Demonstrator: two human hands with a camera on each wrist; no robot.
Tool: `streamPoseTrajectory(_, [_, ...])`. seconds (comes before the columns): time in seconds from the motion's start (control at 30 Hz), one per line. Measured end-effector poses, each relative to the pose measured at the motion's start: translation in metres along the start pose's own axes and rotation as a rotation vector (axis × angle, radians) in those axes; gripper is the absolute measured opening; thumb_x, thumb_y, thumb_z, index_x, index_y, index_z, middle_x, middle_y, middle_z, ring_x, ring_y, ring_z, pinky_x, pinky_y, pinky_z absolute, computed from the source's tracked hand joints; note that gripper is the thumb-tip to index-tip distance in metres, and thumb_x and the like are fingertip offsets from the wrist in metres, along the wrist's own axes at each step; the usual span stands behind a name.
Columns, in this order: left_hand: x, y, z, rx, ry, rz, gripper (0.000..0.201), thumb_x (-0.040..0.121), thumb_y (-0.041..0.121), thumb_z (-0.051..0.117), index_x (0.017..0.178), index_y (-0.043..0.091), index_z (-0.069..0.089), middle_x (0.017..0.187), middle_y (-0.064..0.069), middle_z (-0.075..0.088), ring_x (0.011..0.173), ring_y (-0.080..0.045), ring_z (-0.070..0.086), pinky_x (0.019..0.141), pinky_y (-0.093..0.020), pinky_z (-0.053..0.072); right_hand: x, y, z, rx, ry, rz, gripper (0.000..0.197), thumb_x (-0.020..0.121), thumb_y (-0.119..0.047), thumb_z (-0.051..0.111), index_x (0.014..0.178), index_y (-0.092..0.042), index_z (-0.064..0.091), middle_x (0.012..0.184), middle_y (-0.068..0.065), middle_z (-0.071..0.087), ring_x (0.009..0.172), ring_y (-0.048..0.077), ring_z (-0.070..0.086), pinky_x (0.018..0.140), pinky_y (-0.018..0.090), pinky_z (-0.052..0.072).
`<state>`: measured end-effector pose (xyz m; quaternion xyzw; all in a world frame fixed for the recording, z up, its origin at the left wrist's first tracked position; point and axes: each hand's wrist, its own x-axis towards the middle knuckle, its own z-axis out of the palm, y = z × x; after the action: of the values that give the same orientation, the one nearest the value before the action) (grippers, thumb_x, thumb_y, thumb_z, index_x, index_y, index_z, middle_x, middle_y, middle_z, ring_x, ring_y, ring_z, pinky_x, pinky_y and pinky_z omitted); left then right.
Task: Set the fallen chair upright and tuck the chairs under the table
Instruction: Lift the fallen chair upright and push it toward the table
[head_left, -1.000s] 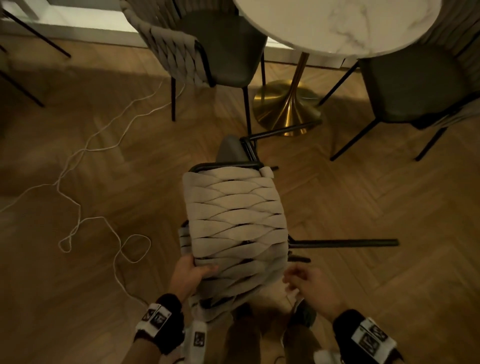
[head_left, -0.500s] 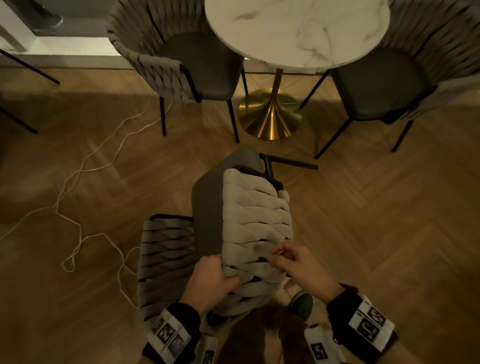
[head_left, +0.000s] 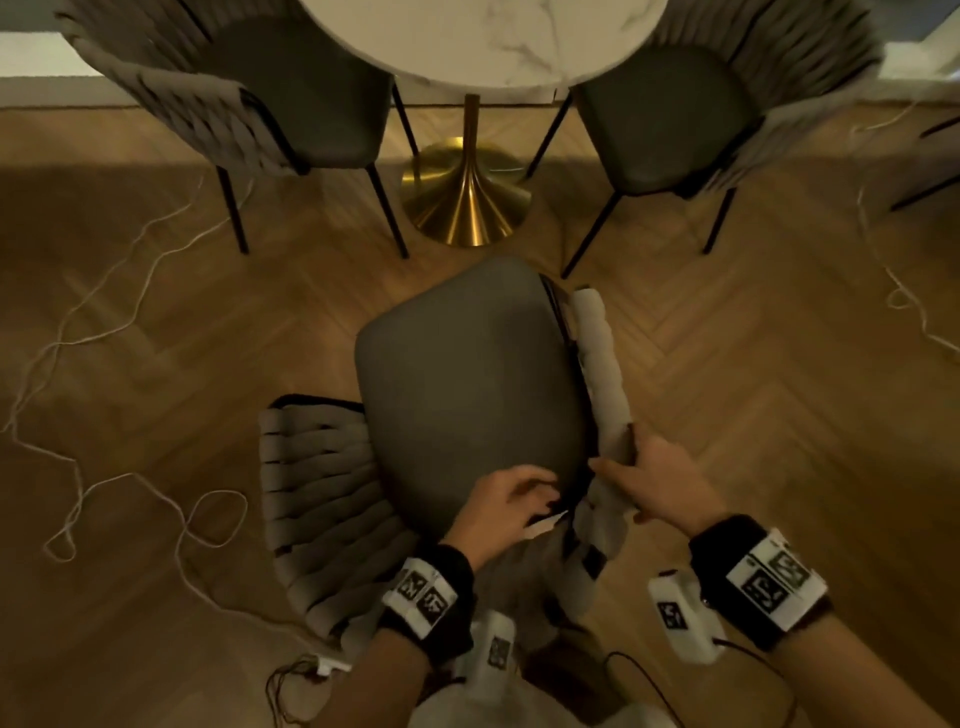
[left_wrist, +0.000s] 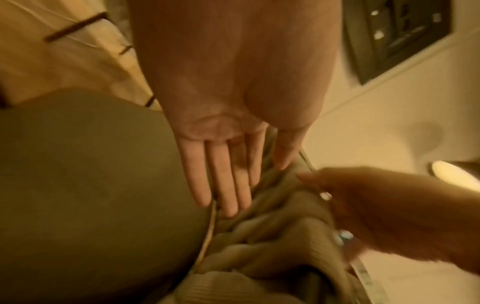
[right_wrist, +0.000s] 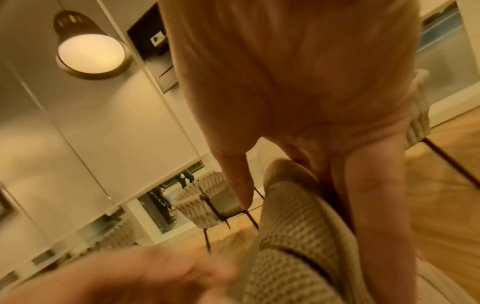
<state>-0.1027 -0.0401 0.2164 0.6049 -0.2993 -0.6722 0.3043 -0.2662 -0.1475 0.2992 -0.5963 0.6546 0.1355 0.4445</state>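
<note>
The chair stands with its dark grey seat (head_left: 467, 384) facing up, in front of the round marble table (head_left: 483, 41). Its woven beige back (head_left: 322, 493) wraps round the near side. My left hand (head_left: 509, 499) lies with straight fingers (left_wrist: 221, 181) where the seat (left_wrist: 91, 185) meets the woven straps (left_wrist: 272, 236). My right hand (head_left: 639, 478) grips the woven right arm (head_left: 602, 364), thumb on one side and fingers on the other of the rim (right_wrist: 293, 226). The chair's legs are hidden under the seat.
Two matching chairs stand at the table, one left (head_left: 291, 104) and one right (head_left: 675, 114), on either side of the gold pedestal (head_left: 467, 197). White cables trail over the wooden floor at the left (head_left: 78, 488) and at the right (head_left: 893, 280).
The chair has swung from lying on its side to seat up. My hands have shifted along the woven back, the left onto the seat's edge, and the view has come nearer the table.
</note>
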Motion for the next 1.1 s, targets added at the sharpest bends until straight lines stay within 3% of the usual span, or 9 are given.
streamPoseTrajectory(0.13, [-0.018,-0.066,-0.056,-0.152,0.531,-0.043,0.017,0.093,0.003,0.059,0.096,0.019,0.064,0.102,-0.018,0.071,0.091,-0.028,0.066,0.07,-0.023,0.053,0.024,0.032,-0.025,0.01,0.045,0.088,0.062,0.086,-0.042,0.064,0.133,-0.013,0.036,0.11,0.015,0.058,0.074,0.029,0.067,0.046,0.036,0.059])
streamPoseTrajectory(0.23, [-0.043,-0.117,-0.098,-0.174,0.957,-0.268,0.016,0.093,0.014,0.061,0.108,0.016,0.061,0.118,-0.018,0.066,0.107,-0.033,0.062,0.091,-0.043,0.05,0.044,0.058,-0.045,-0.01,0.068,0.161,0.068,0.087,-0.041,0.064,0.139,-0.014,0.03,0.108,0.012,0.054,0.075,0.03,0.067,0.049,0.038,0.059])
streamPoseTrajectory(0.3, [-0.054,-0.135,-0.105,-0.224,1.125,-0.427,0.038,0.09,0.023,0.065,0.126,0.013,0.056,0.128,-0.012,0.059,0.117,-0.033,0.056,0.098,-0.045,0.045,0.056,0.078,-0.057,-0.046,0.09,0.178,0.066,0.088,-0.038,0.063,0.14,-0.012,0.031,0.106,0.012,0.054,0.071,0.031,0.067,0.048,0.038,0.058])
streamPoseTrajectory(0.37, [-0.05,-0.15,-0.097,-0.384,0.985,-0.479,0.054,0.087,0.026,0.07,0.135,0.011,0.049,0.127,-0.008,0.058,0.112,-0.029,0.056,0.095,-0.044,0.046,0.069,0.097,-0.068,-0.084,0.127,0.182,0.064,0.088,-0.037,0.062,0.139,-0.01,0.034,0.106,0.016,0.057,0.066,0.033,0.067,0.043,0.035,0.056])
streamPoseTrajectory(0.5, [-0.026,-0.164,-0.074,-0.524,0.654,-0.514,0.06,0.071,0.028,0.086,0.124,0.015,0.062,0.12,-0.016,0.069,0.103,-0.036,0.067,0.083,-0.052,0.057,0.098,0.138,-0.088,-0.099,0.182,0.21,0.059,0.087,-0.037,0.063,0.133,-0.008,0.04,0.103,0.02,0.06,0.062,0.036,0.067,0.039,0.034,0.054])
streamPoseTrajectory(0.67, [-0.007,-0.13,-0.07,-0.424,0.741,-0.457,0.029,0.085,0.005,0.069,0.111,0.008,0.057,0.087,-0.008,0.064,0.077,-0.025,0.061,0.063,-0.031,0.051,0.131,0.175,-0.096,-0.084,0.211,0.203,0.054,0.085,-0.034,0.065,0.124,-0.001,0.049,0.107,0.023,0.065,0.078,0.038,0.068,0.056,0.044,0.059])
streamPoseTrajectory(0.87, [0.0,-0.113,-0.114,-0.33,0.762,-0.413,0.036,0.076,0.007,0.076,0.11,0.004,0.063,0.094,-0.013,0.068,0.092,-0.036,0.065,0.084,-0.049,0.055,0.132,0.187,-0.055,-0.01,0.173,0.203,0.052,0.089,-0.03,0.061,0.127,0.002,0.047,0.098,0.014,0.058,0.089,0.042,0.066,0.069,0.05,0.058])
streamPoseTrajectory(1.0, [-0.012,-0.11,-0.138,-0.305,0.756,-0.402,0.027,0.082,-0.001,0.07,0.107,0.003,0.06,0.095,-0.015,0.067,0.091,-0.036,0.063,0.084,-0.048,0.053,0.13,0.186,-0.021,0.051,0.126,0.228,0.052,0.091,-0.026,0.059,0.132,0.002,0.043,0.104,0.016,0.056,0.091,0.042,0.064,0.063,0.047,0.057])
streamPoseTrajectory(1.1, [-0.021,-0.119,-0.149,-0.308,0.739,-0.395,0.023,0.082,-0.003,0.069,0.101,0.007,0.061,0.094,-0.014,0.066,0.092,-0.035,0.062,0.092,-0.053,0.05,0.131,0.184,-0.001,0.078,0.1,0.252,0.052,0.091,-0.021,0.058,0.134,0.001,0.041,0.113,0.022,0.058,0.08,0.032,0.056,0.048,0.034,0.049])
